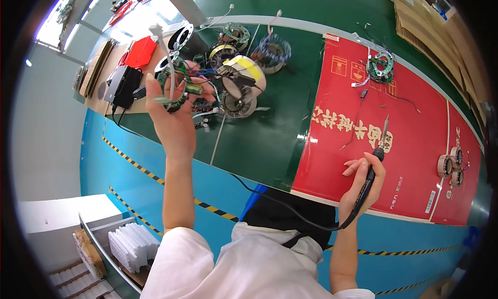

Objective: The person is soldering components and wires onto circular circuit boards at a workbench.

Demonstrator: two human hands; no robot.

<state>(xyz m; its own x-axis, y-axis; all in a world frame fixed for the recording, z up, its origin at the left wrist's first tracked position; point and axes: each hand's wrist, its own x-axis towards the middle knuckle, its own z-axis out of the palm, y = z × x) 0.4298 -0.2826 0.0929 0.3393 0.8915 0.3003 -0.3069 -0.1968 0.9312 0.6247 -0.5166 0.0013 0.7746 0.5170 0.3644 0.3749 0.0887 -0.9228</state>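
Note:
My left hand (177,123) is raised over the left part of the bench, its fingers closed around a ring-shaped green circuit board (176,105) with wires and a green cylindrical part. Just right of it is a motor stator (244,73) with yellow tape and copper-coloured winding; wires run between the two, and where they join is hard to make out. In my right hand (374,181) is a soldering iron (379,154), gripped by its black handle, its metal tip pointing up and away above the red cardboard (342,167). Its black cable (290,208) loops left past my waist.
Another ring-shaped circuit board (382,66) with loose wires lies on the far part of the cardboard. Three small rings (446,165) stand at right. A blue-wound stator (272,52), a black box (123,86) and a red bin (140,51) are at the back left.

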